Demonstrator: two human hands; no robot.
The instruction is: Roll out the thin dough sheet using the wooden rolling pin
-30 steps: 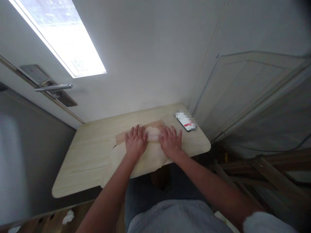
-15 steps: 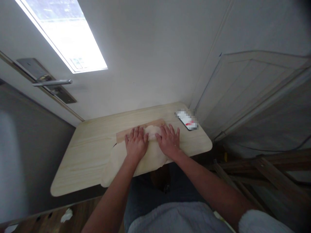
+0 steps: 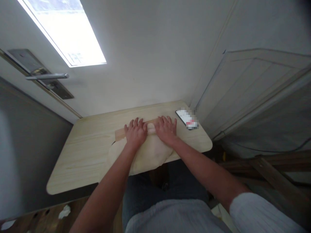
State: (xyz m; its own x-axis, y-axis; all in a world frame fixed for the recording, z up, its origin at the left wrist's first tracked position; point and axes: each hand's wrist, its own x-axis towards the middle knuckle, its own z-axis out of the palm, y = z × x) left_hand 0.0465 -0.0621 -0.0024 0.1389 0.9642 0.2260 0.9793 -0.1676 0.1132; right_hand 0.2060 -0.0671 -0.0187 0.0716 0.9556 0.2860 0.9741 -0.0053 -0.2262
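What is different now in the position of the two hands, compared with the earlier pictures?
The left hand and right hand have moved slightly forward, away from the person, and cover more of the flat brown piece. No new thing was visibly taken or let go. Both hands remain on the pale soft sheet; the phone stays on the wooden-looking table.

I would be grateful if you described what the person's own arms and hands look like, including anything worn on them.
The left hand and right hand are bare, with no gloves or watch visible. On the right arm, a loose, pale grey short sleeve ends around the elbow. The left sleeve is out of view.
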